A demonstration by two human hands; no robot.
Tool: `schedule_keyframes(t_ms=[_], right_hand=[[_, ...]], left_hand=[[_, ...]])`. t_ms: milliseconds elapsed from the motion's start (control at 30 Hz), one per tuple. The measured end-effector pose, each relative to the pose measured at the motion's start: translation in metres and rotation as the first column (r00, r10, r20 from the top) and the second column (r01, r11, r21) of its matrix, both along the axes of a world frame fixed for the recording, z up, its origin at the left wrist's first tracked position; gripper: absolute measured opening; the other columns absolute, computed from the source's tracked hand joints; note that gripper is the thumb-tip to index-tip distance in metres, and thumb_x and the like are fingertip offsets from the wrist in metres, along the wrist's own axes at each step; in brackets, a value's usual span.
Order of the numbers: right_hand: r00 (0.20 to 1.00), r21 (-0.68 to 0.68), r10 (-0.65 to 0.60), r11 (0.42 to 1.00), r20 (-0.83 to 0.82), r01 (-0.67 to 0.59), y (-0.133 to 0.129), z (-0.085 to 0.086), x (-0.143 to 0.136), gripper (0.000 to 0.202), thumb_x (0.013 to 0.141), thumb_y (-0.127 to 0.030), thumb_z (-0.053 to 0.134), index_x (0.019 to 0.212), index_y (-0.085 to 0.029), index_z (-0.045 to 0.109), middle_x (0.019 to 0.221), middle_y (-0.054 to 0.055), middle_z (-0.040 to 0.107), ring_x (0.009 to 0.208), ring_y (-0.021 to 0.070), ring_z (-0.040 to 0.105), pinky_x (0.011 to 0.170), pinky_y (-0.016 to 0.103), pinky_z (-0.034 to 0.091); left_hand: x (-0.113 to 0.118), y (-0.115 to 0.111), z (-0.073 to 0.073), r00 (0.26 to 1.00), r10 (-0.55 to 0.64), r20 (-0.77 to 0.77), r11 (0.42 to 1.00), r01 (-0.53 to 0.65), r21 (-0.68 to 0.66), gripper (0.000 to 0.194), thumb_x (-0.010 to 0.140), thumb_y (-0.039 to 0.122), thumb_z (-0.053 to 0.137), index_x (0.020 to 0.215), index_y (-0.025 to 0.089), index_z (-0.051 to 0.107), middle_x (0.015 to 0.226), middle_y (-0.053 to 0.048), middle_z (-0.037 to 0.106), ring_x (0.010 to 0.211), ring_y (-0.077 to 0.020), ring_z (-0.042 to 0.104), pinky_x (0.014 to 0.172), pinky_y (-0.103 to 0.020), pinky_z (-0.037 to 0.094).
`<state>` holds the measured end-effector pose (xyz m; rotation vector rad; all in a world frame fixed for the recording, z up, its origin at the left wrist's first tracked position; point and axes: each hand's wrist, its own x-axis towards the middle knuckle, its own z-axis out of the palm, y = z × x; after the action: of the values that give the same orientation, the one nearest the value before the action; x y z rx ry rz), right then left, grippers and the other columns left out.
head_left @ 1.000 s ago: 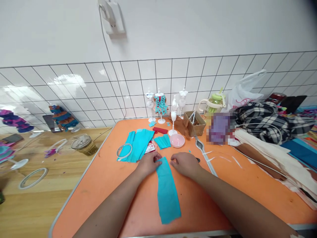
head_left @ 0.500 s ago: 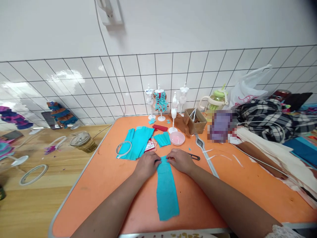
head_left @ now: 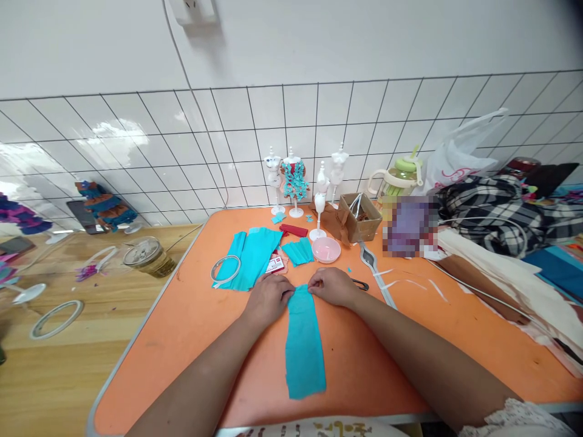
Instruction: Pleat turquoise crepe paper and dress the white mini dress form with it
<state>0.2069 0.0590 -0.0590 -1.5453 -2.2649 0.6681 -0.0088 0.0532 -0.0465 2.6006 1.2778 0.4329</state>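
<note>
A long turquoise strip [head_left: 306, 346] of thin material lies on the orange table [head_left: 191, 358], its far end between my two hands. My left hand [head_left: 272, 297] pinches the left corner of that end. The opposite corner is pinched by my right hand [head_left: 331, 286]. Just beyond lie a larger turquoise piece [head_left: 257, 258] with a white ring [head_left: 226, 271] on it, a small pleated turquoise piece [head_left: 298, 252], a red and white box [head_left: 275, 264] and a pink bowl [head_left: 326, 249]. Black scissors or a clip [head_left: 361, 284] rest partly hidden behind my right hand.
Small white dress forms [head_left: 319, 200] stand near the tiled wall beside a cardboard box [head_left: 361, 218]. A green-lidded jug [head_left: 403, 176], plaid cloth [head_left: 483, 206] and layered fabric [head_left: 492, 285] are at the right. A wooden table [head_left: 50, 376] with a jar [head_left: 150, 258] adjoins at left.
The camera view has shifted slightly. My right hand covers more of the black tool. Both hands still pinch the strip's far end, with its near end slightly farther left in view.
</note>
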Motion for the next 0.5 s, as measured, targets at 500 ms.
schedule_keyframes(t_ms=[500], right_hand=[[0.999,-0.008,0.005,1.000,-0.039,-0.005,-0.011,0.004,-0.002,0.015,0.078,-0.029,0.060,0.084,-0.024,0.072,0.081,0.000,0.071,0.073,0.0149,0.061,0.064,0.025,0.038]], left_hand=[[0.015,-0.003,-0.002,1.000,0.010,0.011,1.000,-0.010,-0.025,0.019,0.086,0.031,0.056,0.090,0.026,0.073,0.087,-0.005,0.069,0.093,-0.0229,0.056,0.097,-0.045,0.026]])
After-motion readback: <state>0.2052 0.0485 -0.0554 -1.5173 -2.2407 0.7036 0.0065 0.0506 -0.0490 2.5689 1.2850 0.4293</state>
